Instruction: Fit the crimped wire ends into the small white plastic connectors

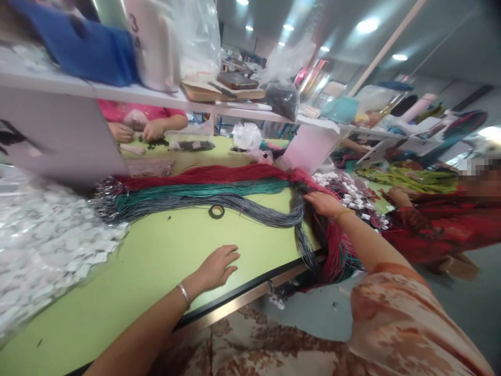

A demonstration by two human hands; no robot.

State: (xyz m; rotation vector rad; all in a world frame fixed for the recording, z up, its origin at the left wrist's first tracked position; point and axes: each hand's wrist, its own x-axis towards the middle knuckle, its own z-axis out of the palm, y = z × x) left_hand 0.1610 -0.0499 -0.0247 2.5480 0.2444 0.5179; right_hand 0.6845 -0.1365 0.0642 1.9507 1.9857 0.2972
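Observation:
Long bundles of thin cord lie side by side on the green table (250, 256): red cords (203, 175), green cords (203, 191) and grey cords (235, 204). Their left ends carry shiny clear and silvery tips. At the table's right edge the cords bunch together and hang over the front. My right hand (323, 202) grips dark cords (299, 190) in this bunch; its fingertips are partly hidden. Over the bare tabletop my left hand (217, 266) is open, fingers apart, holding nothing. A small black tape roll (216, 211) lies by the grey cords.
A plastic-covered heap of white tags (50, 245) fills the table's left side. Above runs a shelf (78, 86) with a mug (154, 47), a phone (237, 80) and bags. Across it, another person's hands (152, 129) handle small dark pieces. A co-worker in red (442, 230) sits right.

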